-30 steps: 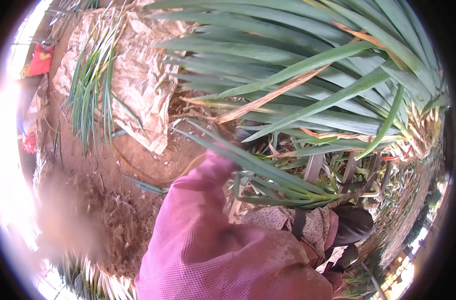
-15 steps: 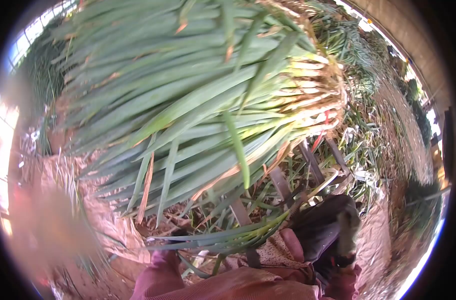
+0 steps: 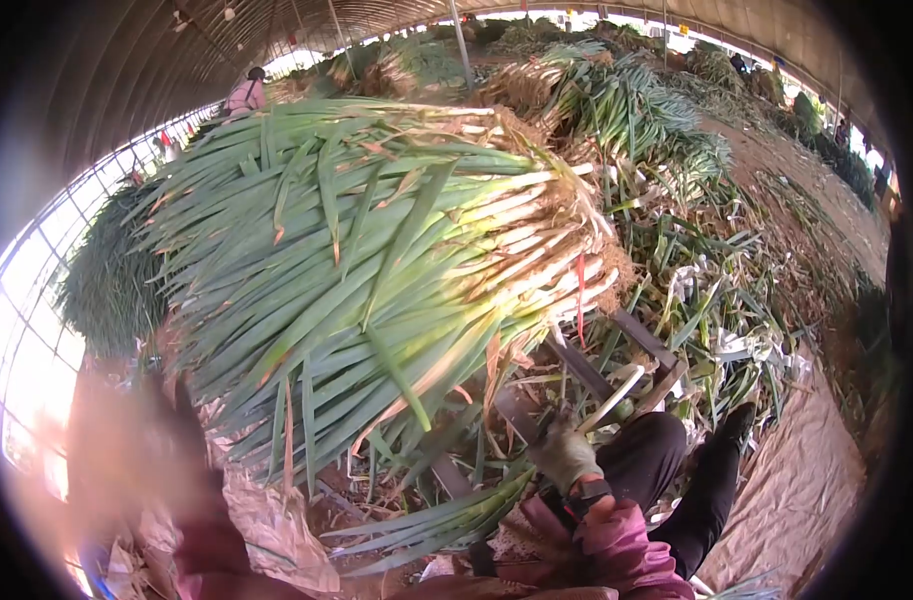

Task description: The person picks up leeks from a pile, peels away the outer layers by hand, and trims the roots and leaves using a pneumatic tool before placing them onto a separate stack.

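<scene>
My right hand [image 3: 564,457], in a pale work glove with a pink sleeve behind it, is closed around a single green onion [image 3: 446,520]. Its white stalk points up to the right, and its green leaves trail down to the left. The hand is just below the big pile of green onions [image 3: 376,260], which lies on a metal rack [image 3: 631,338] with the white root ends to the right. My left hand is not visible. My legs in black trousers [image 3: 676,470] stretch out to the right of the hand.
Loose leaves and trimmings [image 3: 716,300] litter the ground right of the rack. Brown sheeting [image 3: 806,490] lies at the lower right and crumpled sheeting [image 3: 266,520] at the lower left. More onion heaps [image 3: 616,100] lie behind. A person in pink [image 3: 246,93] stands far back.
The view has swung upward and away from the ground, so the whole pile and the greenhouse roof now show. My gloved right hand has come into view gripping the onion stalk.
</scene>
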`<state>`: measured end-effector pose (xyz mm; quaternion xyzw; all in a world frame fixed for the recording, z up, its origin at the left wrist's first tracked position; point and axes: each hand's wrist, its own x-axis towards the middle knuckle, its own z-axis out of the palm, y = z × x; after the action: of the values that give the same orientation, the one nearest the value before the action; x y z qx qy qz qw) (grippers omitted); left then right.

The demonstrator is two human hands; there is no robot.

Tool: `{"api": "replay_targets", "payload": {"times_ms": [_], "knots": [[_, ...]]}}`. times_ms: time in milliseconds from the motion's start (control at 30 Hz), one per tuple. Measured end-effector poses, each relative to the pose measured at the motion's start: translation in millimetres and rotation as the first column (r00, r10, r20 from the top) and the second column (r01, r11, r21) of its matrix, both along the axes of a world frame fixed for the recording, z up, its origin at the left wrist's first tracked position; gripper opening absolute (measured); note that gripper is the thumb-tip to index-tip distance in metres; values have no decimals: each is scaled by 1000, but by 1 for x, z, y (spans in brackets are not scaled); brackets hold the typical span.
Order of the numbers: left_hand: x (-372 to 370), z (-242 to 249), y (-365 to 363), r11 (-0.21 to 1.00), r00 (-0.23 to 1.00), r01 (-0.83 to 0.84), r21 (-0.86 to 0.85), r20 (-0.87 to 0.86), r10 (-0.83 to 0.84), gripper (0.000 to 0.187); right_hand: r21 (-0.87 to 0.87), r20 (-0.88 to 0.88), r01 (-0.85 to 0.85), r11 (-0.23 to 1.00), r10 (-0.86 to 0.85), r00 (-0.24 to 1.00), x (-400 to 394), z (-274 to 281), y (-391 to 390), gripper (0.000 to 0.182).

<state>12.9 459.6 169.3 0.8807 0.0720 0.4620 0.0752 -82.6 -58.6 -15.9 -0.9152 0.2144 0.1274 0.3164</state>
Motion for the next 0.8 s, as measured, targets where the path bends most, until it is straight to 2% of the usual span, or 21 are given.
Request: {"api": "replay_targets", "payload": {"times_ms": [33, 67, 100, 133, 167, 233, 267, 300, 333, 367, 400, 433, 500, 533, 567, 600, 633, 733, 800], "knots": [[47, 19, -15, 969, 988, 59, 241, 124, -92, 41, -24, -18, -25, 999, 24, 1000, -1, -4, 2, 87], [97, 39, -40, 929, 968, 182, 323, 106, -226, 58, -46, -37, -46, 998, 45, 998, -2, -6, 5, 88], [129, 61, -88, 851, 938, 268, 453, 80, -338, 65, -53, -79, -55, 997, 51, 996, -1, -2, 5, 86], [154, 84, -138, 883, 966, 256, 394, -133, -220, 75, -60, -122, -66, 996, 58, 991, 0, 1, 5, 85], [177, 101, -180, 859, 949, 262, 440, -280, -145, 88, -102, -149, -163, 981, 147, 978, 3, -4, 2, 83], [253, 92, -217, 812, 886, 208, 545, -457, 80, 93, -208, 24, -174, 963, 183, 983, 4, -36, -9, 64], [269, 95, -236, 827, 843, 185, 530, -519, 144, 91, -267, 106, -170, 949, 205, 973, 5, -51, -14, 54], [279, 95, -252, 838, 786, 160, 521, -581, 211, 89, -259, 104, -219, 941, 252, 962, 6, -39, -21, 53], [284, 92, -261, 844, 720, 131, 520, -635, 280, 86, -42, 88, -89, 995, 92, 992, 13, -46, -24, 43], [293, 85, -259, 854, 763, 124, 505, -599, 243, 84, 177, 55, 82, 981, -93, 994, 21, -53, -27, 34], [302, 80, -252, 863, 805, 118, 490, -557, 206, 82, 349, 2, 259, 901, -277, 961, 28, -61, -30, 26], [309, 73, -244, 871, 839, 113, 479, -516, 175, 80, 502, 11, 315, 805, -370, 929, 29, -74, -31, 20], [282, 95, -257, 857, 711, 226, 463, -680, 180, 75, 731, -6, 351, 586, -508, 861, 24, -75, -28, 17], [270, 104, -263, 852, 637, 280, 442, -750, 180, 72, 805, 32, 309, 506, -557, 830, 22, -69, -29, 17], [274, 82, -251, 821, 843, 305, 482, -538, 3, 47, 867, 68, 255, 428, -609, 790, 21, -62, -35, 17], [279, 62, -242, 827, 851, 310, 468, -525, -22, 46, 920, 99, 189, 345, -667, 738, 20, -55, -39, 17], [275, 47, -238, 828, 859, 321, 459, -510, -51, 45, 949, 31, 212, 235, -736, 676, 18, -47, -42, 15], [220, 26, -248, 837, 848, 320, 444, -528, -43, 47, 902, -30, 320, 289, -698, 716, 12, -6, -54, 16], [165, 5, -265, 742, 815, 309, 595, -568, 116, 50, 910, 16, 276, 310, -691, 723, 12, -15, -58, 19]]}}
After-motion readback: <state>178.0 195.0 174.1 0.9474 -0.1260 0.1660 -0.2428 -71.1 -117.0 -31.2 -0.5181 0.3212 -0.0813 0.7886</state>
